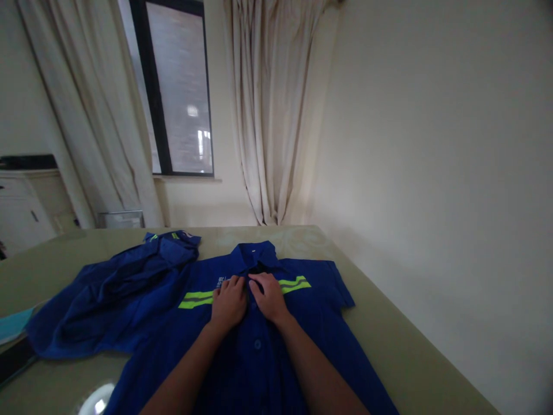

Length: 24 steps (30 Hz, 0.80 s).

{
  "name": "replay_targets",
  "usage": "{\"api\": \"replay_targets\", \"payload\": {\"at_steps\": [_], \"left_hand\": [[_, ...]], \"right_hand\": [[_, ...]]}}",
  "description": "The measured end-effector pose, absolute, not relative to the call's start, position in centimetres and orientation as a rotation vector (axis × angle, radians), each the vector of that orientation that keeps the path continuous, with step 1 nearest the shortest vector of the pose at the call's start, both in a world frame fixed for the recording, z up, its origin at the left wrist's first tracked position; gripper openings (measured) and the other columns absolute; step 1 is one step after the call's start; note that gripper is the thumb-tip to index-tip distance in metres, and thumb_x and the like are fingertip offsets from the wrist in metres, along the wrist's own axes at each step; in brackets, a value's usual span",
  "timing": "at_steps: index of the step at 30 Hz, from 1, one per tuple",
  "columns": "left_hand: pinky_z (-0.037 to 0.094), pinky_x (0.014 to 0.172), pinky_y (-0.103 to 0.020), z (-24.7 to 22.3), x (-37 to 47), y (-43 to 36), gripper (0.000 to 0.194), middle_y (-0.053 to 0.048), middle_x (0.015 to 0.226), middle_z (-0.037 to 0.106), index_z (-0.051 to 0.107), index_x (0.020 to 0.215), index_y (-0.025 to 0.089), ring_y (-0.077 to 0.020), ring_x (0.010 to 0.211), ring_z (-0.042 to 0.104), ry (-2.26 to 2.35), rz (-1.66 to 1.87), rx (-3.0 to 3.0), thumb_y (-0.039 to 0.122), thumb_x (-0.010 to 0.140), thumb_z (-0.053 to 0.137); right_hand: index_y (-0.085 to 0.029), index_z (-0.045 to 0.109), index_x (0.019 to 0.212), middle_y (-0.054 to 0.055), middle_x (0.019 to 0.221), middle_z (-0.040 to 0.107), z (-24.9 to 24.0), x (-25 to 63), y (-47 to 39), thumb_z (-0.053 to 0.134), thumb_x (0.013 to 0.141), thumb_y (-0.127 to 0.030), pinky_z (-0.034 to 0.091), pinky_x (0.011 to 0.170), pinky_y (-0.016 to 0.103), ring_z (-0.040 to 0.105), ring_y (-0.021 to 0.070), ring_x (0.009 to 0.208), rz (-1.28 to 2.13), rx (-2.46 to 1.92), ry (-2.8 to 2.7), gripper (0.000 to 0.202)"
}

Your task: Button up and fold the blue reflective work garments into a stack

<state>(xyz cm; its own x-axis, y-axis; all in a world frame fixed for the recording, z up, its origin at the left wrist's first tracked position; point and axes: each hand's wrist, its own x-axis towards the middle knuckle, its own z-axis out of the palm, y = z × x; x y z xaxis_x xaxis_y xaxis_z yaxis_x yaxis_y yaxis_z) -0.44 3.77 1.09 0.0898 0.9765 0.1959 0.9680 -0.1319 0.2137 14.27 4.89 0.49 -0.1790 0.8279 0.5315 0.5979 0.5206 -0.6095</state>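
Note:
A blue short-sleeved work shirt [319, 323] lies front up and spread out, its collar pointing away from me. Yellow-green and grey reflective strips cross the chest, and small white lettering sits above the left one. On the button placket just below the collar, my left hand [231, 302] rests with fingers curled down onto the fabric. Close beside it, my right hand [270, 297] bends its thumb and fingers at the placket's edge. Both hands appear closed on the cloth; their fingertips and any button between them are partly hidden. Lower down, one button [258, 344] shows.
A second, crumpled blue garment [116, 294] lies left of the shirt on the greenish table [415, 351]. At the left edge are a light-blue item [15, 325] and a dark flat object [17, 360]. A shiny white round object [97, 400] sits near the front. The wall [432, 173] borders the right side.

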Motion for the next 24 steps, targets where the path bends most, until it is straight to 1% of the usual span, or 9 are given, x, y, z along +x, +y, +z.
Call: {"api": "replay_targets", "payload": {"at_steps": [4,7,9,12,15,17,19,21,24], "left_hand": [[0.046,0.089,-0.050,1.7,0.1,6.1,0.037,-0.011,0.117,0.068,0.065,0.107,0.021,-0.0318,0.108,0.063,2.119,0.510,2.165,0.027,0.101,0.029],[0.044,0.091,-0.042,1.5,0.0,6.5,0.041,-0.007,0.112,0.070,0.065,0.102,0.023,-0.0272,0.108,0.063,2.016,0.551,2.226,0.036,0.105,0.026],[0.043,0.090,-0.036,1.1,-0.3,6.5,0.039,-0.005,0.106,0.071,0.065,0.095,0.023,-0.0236,0.105,0.064,1.885,0.570,2.295,0.042,0.105,0.033],[0.042,0.081,-0.030,0.5,-0.8,6.9,0.029,-0.003,0.095,0.072,0.064,0.084,0.022,-0.0209,0.094,0.067,1.762,0.587,2.315,0.041,0.101,0.048],[0.040,0.072,-0.029,-0.1,-1.0,7.6,0.029,-0.003,0.087,0.072,0.063,0.080,0.022,-0.0206,0.085,0.068,1.791,0.593,2.264,0.038,0.101,0.049],[0.040,0.072,-0.029,-0.4,-1.0,7.9,0.024,-0.005,0.088,0.073,0.064,0.090,0.021,-0.0218,0.086,0.069,1.814,0.615,2.241,0.036,0.101,0.050],[0.042,0.075,-0.030,-0.7,-1.0,8.0,0.021,-0.005,0.093,0.074,0.062,0.112,0.019,-0.0222,0.090,0.070,1.821,0.650,2.225,0.033,0.101,0.050],[0.043,0.078,-0.030,-1.0,-1.0,8.1,0.029,-0.006,0.095,0.075,0.054,0.127,0.018,-0.0220,0.091,0.071,1.831,0.683,2.203,0.027,0.101,0.049],[0.046,0.082,-0.031,-1.3,-1.3,8.3,0.033,-0.009,0.100,0.074,0.051,0.132,0.015,-0.0227,0.096,0.070,1.884,0.733,2.161,0.018,0.099,0.045]], "right_hand": [[-0.019,0.067,0.105,0.010,0.105,0.068,-0.2,15.0,5.9,0.043,0.098,-0.025,0.048,0.092,0.034,0.063,0.0223,0.099,0.267,-1.266,-1.476,0.026],[-0.017,0.065,0.108,0.012,0.103,0.067,-1.2,15.5,7.0,0.049,0.095,-0.029,0.051,0.084,0.035,0.065,0.0235,0.091,0.319,-1.376,-1.316,0.024],[-0.018,0.066,0.109,0.011,0.104,0.070,-1.7,15.5,7.5,0.049,0.095,-0.030,0.052,0.086,0.035,0.066,0.0235,0.094,0.394,-1.342,-1.351,0.026],[-0.021,0.069,0.110,0.008,0.106,0.073,-2.1,15.2,7.6,0.049,0.095,-0.031,0.051,0.091,0.036,0.068,0.0232,0.099,0.494,-1.285,-1.467,0.027],[-0.022,0.068,0.118,0.007,0.100,0.073,-2.0,15.0,7.5,0.062,0.086,-0.029,0.053,0.084,0.037,0.069,0.0238,0.089,0.536,-1.379,-1.496,0.034],[-0.021,0.068,0.119,0.005,0.092,0.072,-1.7,15.0,7.3,0.068,0.078,-0.025,0.053,0.077,0.036,0.068,0.0228,0.079,0.554,-1.403,-1.479,0.041],[-0.020,0.068,0.119,0.005,0.089,0.071,-1.4,15.1,7.1,0.069,0.077,-0.026,0.054,0.073,0.035,0.067,0.0214,0.074,0.642,-1.296,-1.445,0.042],[-0.020,0.065,0.123,0.005,0.091,0.073,-1.0,15.0,6.8,0.067,0.081,-0.033,0.055,0.072,0.035,0.069,0.0208,0.073,0.873,-1.111,-1.402,0.044],[-0.019,0.063,0.124,0.006,0.091,0.075,-0.7,14.6,6.2,0.060,0.088,-0.045,0.058,0.072,0.037,0.072,0.0216,0.073,1.252,-0.938,-1.396,0.044]]}}
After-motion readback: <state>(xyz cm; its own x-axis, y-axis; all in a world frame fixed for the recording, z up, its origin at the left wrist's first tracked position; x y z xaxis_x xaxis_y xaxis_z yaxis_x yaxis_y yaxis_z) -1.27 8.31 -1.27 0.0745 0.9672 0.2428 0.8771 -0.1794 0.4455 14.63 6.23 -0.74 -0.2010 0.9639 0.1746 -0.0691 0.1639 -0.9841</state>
